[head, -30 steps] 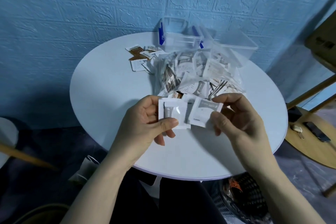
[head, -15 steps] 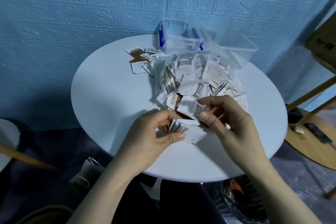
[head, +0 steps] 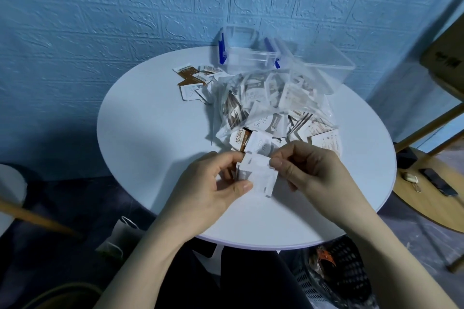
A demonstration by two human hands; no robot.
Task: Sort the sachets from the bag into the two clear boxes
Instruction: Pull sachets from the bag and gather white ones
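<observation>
White and round, the tabletop (head: 150, 138) carries everything. A clear plastic bag (head: 273, 105) stuffed with white and brown sachets lies across its middle and right side, its mouth towards the near edge. At the far edge stand the two clear boxes: the one with blue latches (head: 241, 57) to the left, the plain one (head: 329, 68) touching the bag at the far right. A small heap of loose sachets (head: 195, 80) lies on the far left part of the tabletop, just beside the bag. Near the front edge, the left hand (head: 213, 188) pinches a small stack of white sachets (head: 258, 173) between thumb and curled fingers, and the right hand (head: 311, 170) pinches the stack's upper right corner with thumb and forefinger, directly in front of the bag's mouth.
</observation>
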